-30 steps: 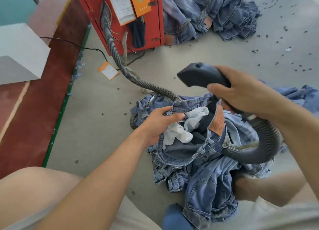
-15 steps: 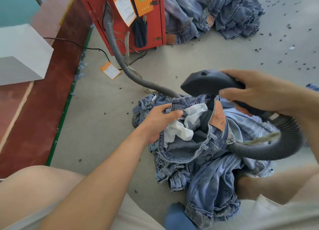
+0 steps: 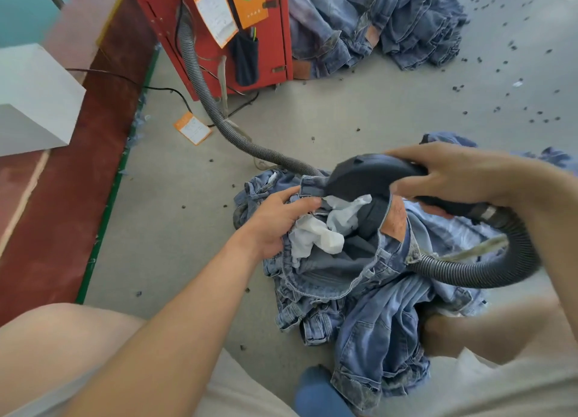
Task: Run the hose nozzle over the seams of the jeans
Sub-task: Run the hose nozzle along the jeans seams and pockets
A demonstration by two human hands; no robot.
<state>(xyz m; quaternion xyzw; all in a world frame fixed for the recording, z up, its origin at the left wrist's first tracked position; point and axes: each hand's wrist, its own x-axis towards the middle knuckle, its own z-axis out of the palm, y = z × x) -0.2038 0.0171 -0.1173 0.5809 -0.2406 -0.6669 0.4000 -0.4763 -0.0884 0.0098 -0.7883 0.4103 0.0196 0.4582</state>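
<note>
We see the jeans (image 3: 375, 316) as faded, washed blue denim cloth with white cotton pocket linings (image 3: 319, 238) and a brown leather-like patch (image 3: 395, 221). The nozzle (image 3: 366, 179) looks matt dark plastic, the hose (image 3: 488, 266) ribbed grey plastic. The far cabinet (image 3: 278, 41) is painted red metal; the floor (image 3: 391, 110) looks smooth.

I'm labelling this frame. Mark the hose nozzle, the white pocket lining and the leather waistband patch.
hose nozzle (image 3: 366, 179): head view, on its dark rounded top.
white pocket lining (image 3: 316, 237): head view, on the bunched white cloth inside the waistband.
leather waistband patch (image 3: 396, 221): head view, on the brown patch's middle.
</note>
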